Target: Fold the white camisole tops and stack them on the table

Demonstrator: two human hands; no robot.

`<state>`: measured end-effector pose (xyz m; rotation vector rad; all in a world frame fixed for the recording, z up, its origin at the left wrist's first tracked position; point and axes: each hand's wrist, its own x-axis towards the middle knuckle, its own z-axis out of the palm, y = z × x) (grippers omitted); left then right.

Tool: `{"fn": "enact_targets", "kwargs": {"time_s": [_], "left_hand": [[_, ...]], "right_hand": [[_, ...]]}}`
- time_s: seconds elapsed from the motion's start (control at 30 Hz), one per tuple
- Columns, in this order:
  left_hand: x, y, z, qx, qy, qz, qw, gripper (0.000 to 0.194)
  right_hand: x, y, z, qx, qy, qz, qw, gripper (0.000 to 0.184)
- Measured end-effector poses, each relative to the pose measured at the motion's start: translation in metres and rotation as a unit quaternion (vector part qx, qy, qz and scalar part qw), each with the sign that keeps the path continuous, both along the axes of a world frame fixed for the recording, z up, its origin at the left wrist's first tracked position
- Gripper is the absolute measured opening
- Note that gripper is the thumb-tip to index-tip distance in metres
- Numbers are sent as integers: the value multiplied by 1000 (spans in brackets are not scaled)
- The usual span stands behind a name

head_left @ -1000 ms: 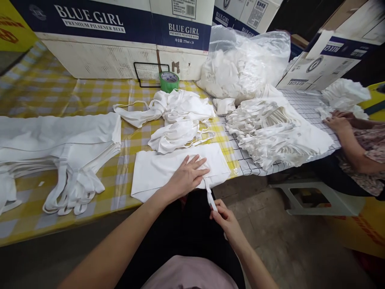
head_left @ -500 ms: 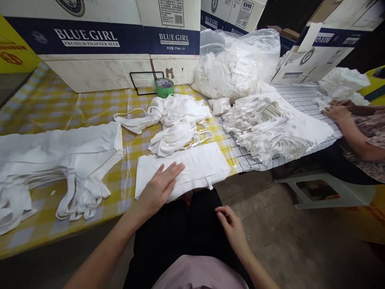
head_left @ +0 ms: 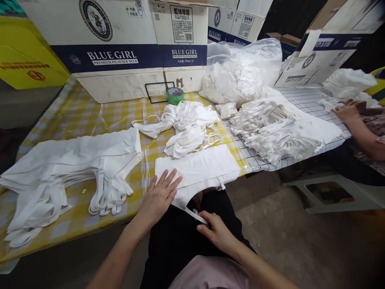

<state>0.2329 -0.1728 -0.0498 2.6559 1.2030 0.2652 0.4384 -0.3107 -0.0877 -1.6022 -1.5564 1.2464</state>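
A white garment with thin straps (head_left: 198, 165) lies flat at the table's front edge, its lower part hanging over my lap. My left hand (head_left: 161, 194) rests on its left side, palm down and fingers spread. Above my lap, my right hand (head_left: 218, 230) is closed in a pinch on the end of a white strap (head_left: 195, 215) that runs from the garment. To the left is a neat stack of similar white garments (head_left: 81, 154), straps hanging toward the front edge. Just behind the flat piece sits a loose heap of white strapped pieces (head_left: 191, 124).
Further right lies a crumpled pile of white pieces (head_left: 270, 128), with a clear bag of white cloth (head_left: 240, 72) behind it. Green tape (head_left: 175, 96) stands before a large carton (head_left: 120, 86). A co-worker's hands (head_left: 350, 110) handle white cloth at far right.
My right hand has moved from beside my leg to the garment's strap and pinched it. My left hand's fingers have spread, and the garment's lower edge has opened downward. The view has shifted left.
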Motion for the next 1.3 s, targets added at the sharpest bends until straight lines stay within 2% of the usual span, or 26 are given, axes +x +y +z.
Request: {"fn": "enact_targets", "kwargs": {"time_s": [0.07,0.13,0.27,0.43,0.57,0.63,0.7,0.77,0.8,0.87,0.93,1.0,1.13,1.23,1.3], "left_hand": [[0,0,-1,6,-2,2,1000,45],[0,-1,-1,8,-4,4,1000,46],[0,-4,0,8,-22,5,1000,45],[-1,-4,-1,13,-28,5,999,46],[-1,-4,1,-1,-31,7,1000,45],[4,-10,11,-17,-60,16,998,45],[16,-25,31,-65,-122,9,990,45],[31,-45,58,-172,-212,-44,961,45],[39,-55,72,-243,-266,-80,929,46],[54,-72,95,-370,-336,-111,859,41],[62,-81,104,-460,-379,-98,797,33],[65,-81,101,-518,-408,-58,749,25],[58,-72,79,-612,-440,-7,658,23],[50,-68,68,-619,-466,26,631,26],[47,-67,64,-612,-482,53,624,28]], "right_hand": [[24,-27,16,-11,-48,-24,998,14],[45,-47,32,-36,-65,-21,997,14],[66,-69,56,-48,-105,-14,993,23],[78,-80,76,-54,-207,-9,977,15],[97,-79,100,-8,-285,20,958,18],[101,-75,117,21,-295,68,953,15],[97,-66,136,34,-284,119,951,16],[85,-53,153,28,-264,153,952,25],[77,-44,161,21,-250,165,954,28],[60,-24,173,2,-223,184,957,32],[47,-3,180,-4,-207,204,957,35],[38,17,182,14,-222,208,952,34],[33,46,173,57,-266,203,941,24],[33,57,154,101,-263,181,942,25],[34,59,138,184,-290,104,933,32]]}}
